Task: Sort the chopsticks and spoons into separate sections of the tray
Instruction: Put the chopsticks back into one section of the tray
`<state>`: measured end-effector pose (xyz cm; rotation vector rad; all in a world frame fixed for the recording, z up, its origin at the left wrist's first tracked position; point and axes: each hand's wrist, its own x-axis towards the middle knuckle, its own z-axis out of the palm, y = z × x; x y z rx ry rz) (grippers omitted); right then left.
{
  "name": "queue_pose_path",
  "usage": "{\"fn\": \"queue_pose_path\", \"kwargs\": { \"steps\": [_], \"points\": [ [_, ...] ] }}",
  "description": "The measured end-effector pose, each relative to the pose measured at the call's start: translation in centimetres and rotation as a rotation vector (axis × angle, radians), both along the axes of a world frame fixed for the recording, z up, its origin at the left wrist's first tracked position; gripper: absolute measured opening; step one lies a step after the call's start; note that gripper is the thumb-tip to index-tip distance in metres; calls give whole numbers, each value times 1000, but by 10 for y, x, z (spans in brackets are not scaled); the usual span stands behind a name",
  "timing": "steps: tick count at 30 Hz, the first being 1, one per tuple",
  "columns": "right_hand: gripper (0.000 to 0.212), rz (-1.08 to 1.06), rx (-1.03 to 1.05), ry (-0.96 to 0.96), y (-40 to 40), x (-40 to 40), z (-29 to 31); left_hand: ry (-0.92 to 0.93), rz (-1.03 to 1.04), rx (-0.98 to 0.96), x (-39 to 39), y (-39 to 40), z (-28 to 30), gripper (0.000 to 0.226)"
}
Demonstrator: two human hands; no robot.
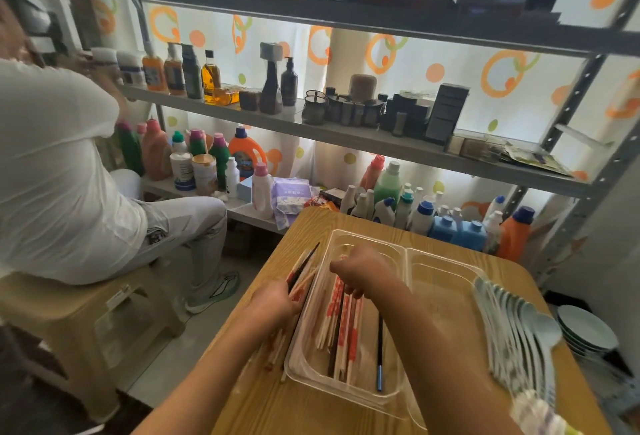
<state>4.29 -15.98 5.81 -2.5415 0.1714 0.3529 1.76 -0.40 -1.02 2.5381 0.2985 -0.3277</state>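
My left hand (273,301) gripped a chopstick bundle (302,270) just left of the tray (408,254), long axis parallel to its left section, where my right hand (360,270) pinched chopsticks (341,324).

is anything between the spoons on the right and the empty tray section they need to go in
Nothing visible blocks it. The spoons lie on the table just right of the tray's empty right section; only its low rim lies between. Both hands are over at the chopsticks in the left section.
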Motion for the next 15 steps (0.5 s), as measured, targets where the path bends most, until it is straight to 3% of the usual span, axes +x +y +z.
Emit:
{"fn": "queue_pose_path", "kwargs": {
  "steps": [5,11,15],
  "points": [
    [28,-10,5,9,1,0,0,-49,114,-97,-7,6,4,50],
    [22,-20,54,-17,3,-5,1,-84,202,-203,-11,19,20,45],
    [34,26,90,-25,12,-7,4,-157,213,-322,-13,28,26,41]
  ]
}}
